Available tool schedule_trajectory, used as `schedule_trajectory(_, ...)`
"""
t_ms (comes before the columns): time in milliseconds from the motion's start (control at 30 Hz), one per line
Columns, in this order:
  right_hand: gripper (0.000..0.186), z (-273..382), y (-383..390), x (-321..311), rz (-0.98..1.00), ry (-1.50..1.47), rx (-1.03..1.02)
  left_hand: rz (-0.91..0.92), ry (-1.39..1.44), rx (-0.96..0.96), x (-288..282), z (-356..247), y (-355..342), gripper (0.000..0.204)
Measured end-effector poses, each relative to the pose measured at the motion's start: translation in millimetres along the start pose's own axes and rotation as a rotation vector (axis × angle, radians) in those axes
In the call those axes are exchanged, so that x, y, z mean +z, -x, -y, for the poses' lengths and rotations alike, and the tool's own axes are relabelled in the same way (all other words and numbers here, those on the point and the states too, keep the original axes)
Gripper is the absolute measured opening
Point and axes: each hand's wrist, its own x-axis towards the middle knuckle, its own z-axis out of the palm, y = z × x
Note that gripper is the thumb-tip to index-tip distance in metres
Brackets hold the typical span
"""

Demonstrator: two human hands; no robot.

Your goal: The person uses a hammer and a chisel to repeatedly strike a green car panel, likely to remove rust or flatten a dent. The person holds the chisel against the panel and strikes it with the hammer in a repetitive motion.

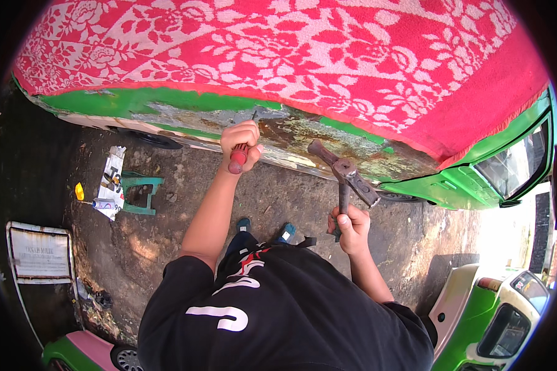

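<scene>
In my left hand, the fingers are wrapped round the red handle of what looks like a screwdriver. Its thin tip points away from me at the vehicle's scraped side panel; whether it touches the metal I cannot tell. That panel shows green paint, bare grey metal and brown rust. My right hand grips the dark handle of a hammer. The rusty, long hammer head is raised in front of the panel, to the right of my left hand and apart from the screwdriver.
A red and white floral blanket covers the vehicle's top. On the left stand a green plastic stool, a spray can on a printed sheet and a white signboard. Other green vehicles stand behind me.
</scene>
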Motion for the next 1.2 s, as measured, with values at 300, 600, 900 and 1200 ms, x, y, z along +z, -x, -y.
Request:
schedule_trajectory(300, 0.044, 17.9, 5.1, 34.2, -0.086, 0.002, 0.074, 0.027, 0.092, -0.007, -20.9, 11.7, -8.2, 0.039)
schedule_trajectory(600, 0.036, 27.9, 13.6, 64.6, -0.193, 0.006, 0.065, 0.053, 0.159, -0.008, -34.9, 17.7, -17.1, 0.03)
schedule_trajectory(900, 0.042, 26.5, 11.5, 83.1, -0.217, 0.012, 0.065, 0.102, 0.187, -0.001, -43.6, 21.8, -13.5, 0.044)
schedule_trajectory(1200, 0.042, 25.3, 7.5, 87.3, -0.224, -0.019, 0.052, 0.131, 0.203, 0.004, -42.3, 19.1, -16.1, 0.041)
